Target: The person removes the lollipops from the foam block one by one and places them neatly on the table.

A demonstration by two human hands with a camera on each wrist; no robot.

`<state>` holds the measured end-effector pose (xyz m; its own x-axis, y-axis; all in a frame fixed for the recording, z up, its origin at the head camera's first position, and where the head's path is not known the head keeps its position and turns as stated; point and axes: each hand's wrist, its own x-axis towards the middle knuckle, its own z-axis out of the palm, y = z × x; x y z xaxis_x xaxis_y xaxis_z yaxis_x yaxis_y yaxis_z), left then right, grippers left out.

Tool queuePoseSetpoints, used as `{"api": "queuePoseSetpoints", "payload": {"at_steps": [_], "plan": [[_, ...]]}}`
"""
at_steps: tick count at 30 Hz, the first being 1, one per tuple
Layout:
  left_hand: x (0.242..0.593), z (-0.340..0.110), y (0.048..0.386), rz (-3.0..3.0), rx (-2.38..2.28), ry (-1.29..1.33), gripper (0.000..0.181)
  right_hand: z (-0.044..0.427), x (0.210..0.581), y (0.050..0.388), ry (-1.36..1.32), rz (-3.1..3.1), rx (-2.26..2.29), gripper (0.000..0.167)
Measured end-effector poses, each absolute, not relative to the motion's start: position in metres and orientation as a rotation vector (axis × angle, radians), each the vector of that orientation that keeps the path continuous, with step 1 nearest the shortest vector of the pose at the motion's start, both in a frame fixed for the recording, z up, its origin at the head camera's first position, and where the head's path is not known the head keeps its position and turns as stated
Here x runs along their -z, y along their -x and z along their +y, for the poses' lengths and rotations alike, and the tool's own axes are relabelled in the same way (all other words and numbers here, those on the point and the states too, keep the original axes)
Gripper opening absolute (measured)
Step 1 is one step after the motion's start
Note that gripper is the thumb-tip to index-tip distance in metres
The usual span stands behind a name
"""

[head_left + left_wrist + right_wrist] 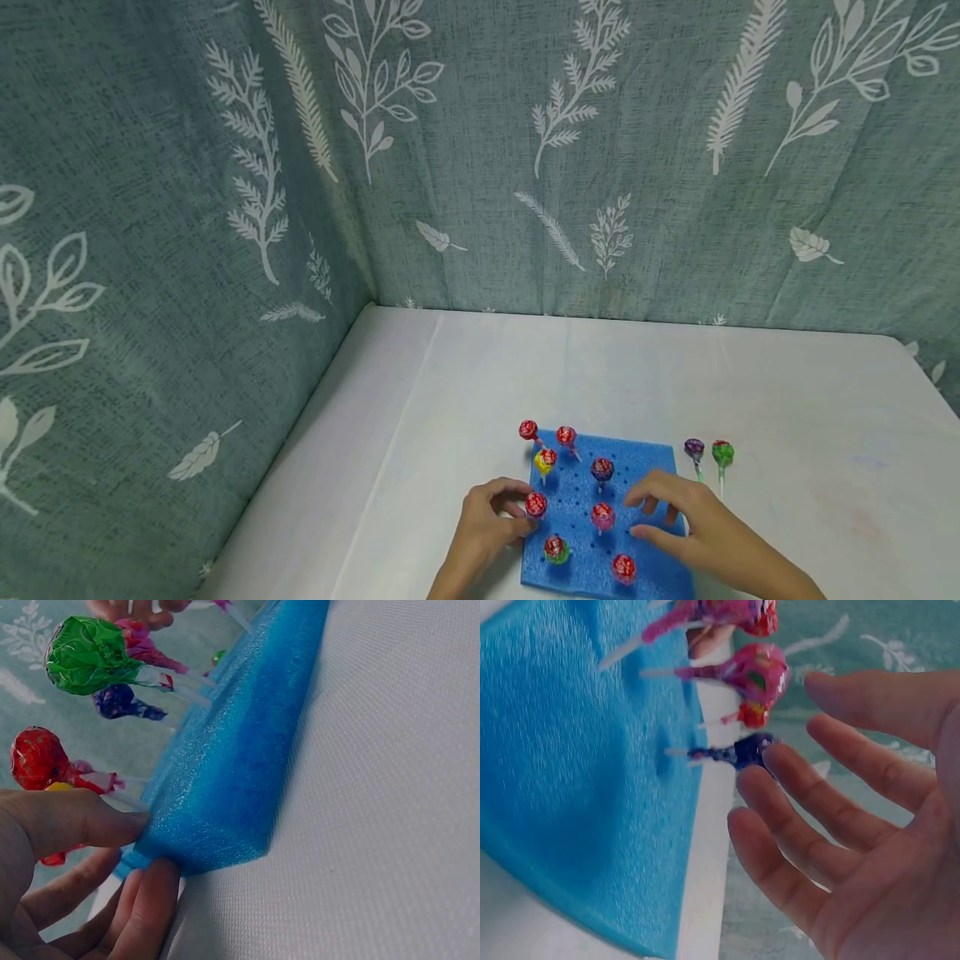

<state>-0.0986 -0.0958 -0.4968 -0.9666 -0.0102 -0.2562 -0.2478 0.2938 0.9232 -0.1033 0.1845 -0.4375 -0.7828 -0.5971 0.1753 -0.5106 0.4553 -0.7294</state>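
A blue foam block (pixel 647 457) lies on the white table with several wrapped lollipops standing in its holes. My left hand (pixel 486 518) holds the block's left edge, beside a red lollipop (pixel 536 504). In the left wrist view, the thumb (pixel 90 817) lies on the top edge and the fingers are against the side; a green lollipop (pixel 88 656) stands nearby. My right hand (pixel 693 518) hovers over the block's right part, fingers spread and holding nothing. A pink lollipop (pixel 603 516) and a dark purple one (pixel 602 470) are close to its fingertips.
To the right of the block, a purple lollipop (pixel 694 450) and a green lollipop (pixel 723 453) lie on the white table (pixel 435 400). A green leaf-patterned curtain (pixel 480 233) hangs behind the table and along its left side.
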Motion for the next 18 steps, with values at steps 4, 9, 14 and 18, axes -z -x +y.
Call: {"api": "queuePoseSetpoints", "payload": {"at_steps": [4,9,14,18], "plan": [[0.496,-0.096,0.099,2.354,-1.758,0.234,0.038,0.181,0.436,0.101,0.988,2.484,1.218,0.019],[0.496,-0.097,0.099,2.35,-1.76,0.235,0.038,0.176,0.437,0.097,0.917,2.361,1.246,0.021],[0.497,-0.096,0.099,2.341,-1.753,0.241,0.038,0.17,0.441,0.094,0.898,2.275,1.263,0.021],[0.497,-0.096,0.099,2.348,-1.739,0.241,0.038,0.166,0.445,0.093,0.917,2.233,1.265,0.018]]}}
